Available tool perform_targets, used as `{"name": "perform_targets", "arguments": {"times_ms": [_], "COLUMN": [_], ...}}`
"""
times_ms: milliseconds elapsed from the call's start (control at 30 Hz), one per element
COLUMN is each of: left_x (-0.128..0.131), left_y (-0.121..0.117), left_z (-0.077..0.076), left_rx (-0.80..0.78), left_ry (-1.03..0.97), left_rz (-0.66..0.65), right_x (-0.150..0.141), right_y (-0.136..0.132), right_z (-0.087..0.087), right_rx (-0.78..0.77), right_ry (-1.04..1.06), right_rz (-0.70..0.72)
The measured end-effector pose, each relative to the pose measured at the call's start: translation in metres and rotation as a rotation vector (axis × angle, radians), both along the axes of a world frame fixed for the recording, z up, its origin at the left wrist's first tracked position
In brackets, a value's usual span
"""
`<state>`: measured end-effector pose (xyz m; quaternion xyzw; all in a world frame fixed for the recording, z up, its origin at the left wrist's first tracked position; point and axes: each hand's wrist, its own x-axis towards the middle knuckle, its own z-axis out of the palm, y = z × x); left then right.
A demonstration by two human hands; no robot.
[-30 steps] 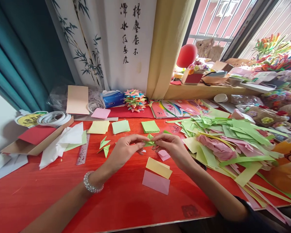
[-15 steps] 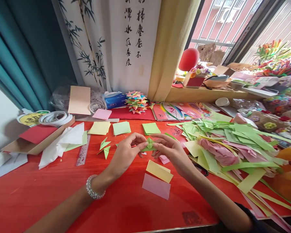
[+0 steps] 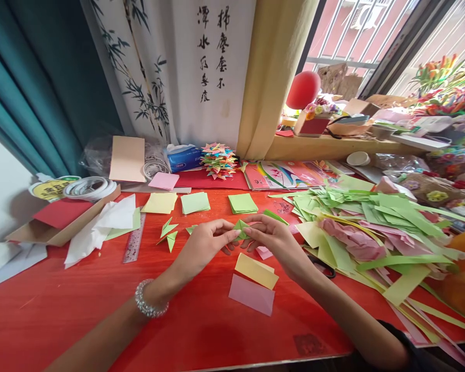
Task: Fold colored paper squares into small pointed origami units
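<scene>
My left hand (image 3: 205,244) and my right hand (image 3: 273,239) meet above the red table (image 3: 81,299), both pinching a small folded green paper piece (image 3: 241,229) between their fingertips. A beaded bracelet (image 3: 149,302) circles my left wrist. Just below the hands lie a folded yellow paper (image 3: 256,270) and a pink paper (image 3: 251,294). Two folded green pieces (image 3: 168,233) rest left of my left hand. A small pink scrap (image 3: 263,252) peeks from under my right hand.
Stacks of yellow and green squares (image 3: 196,202) sit behind the hands. A big heap of green and pink paper strips (image 3: 364,227) fills the right. A ruler (image 3: 133,244), white tissue (image 3: 101,227), a cardboard box with tape rolls (image 3: 87,188) lie left. Stacked paper stars (image 3: 217,160) stand at the back.
The hands have kept pinching the green piece, turning it slightly between the fingertips. The view shifted a little; nothing on the table moved.
</scene>
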<state>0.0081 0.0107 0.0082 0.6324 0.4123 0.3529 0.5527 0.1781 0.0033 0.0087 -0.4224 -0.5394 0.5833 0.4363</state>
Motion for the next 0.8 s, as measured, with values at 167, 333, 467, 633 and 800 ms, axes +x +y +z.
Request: {"name": "perform_targets", "arguments": {"times_ms": [167, 333, 467, 633, 800], "left_x": [0.0012, 0.0015, 0.0004, -0.0004, -0.0002], "left_y": [-0.0001, 0.0007, 0.0006, 0.0007, 0.0014], "left_z": [-0.0037, -0.0061, -0.0055, -0.0043, -0.0042], "left_rx": [-0.028, -0.035, -0.033, -0.029, -0.044], "left_ry": [-0.016, -0.043, -0.031, -0.038, -0.037], "left_rz": [0.030, 0.040, 0.057, 0.066, 0.056], "right_x": [-0.0018, -0.0025, -0.0021, 0.0009, 0.0021], "right_y": [0.0003, -0.0006, 0.0004, 0.0015, 0.0014], "right_z": [-0.0019, -0.0015, -0.0008, 0.0020, 0.0023], "right_rx": [-0.019, 0.001, -0.003, -0.110, -0.124], "right_ry": [0.006, 0.020, 0.001, -0.116, -0.099], "right_rz": [-0.010, 0.014, 0.002, 0.052, 0.049]}}
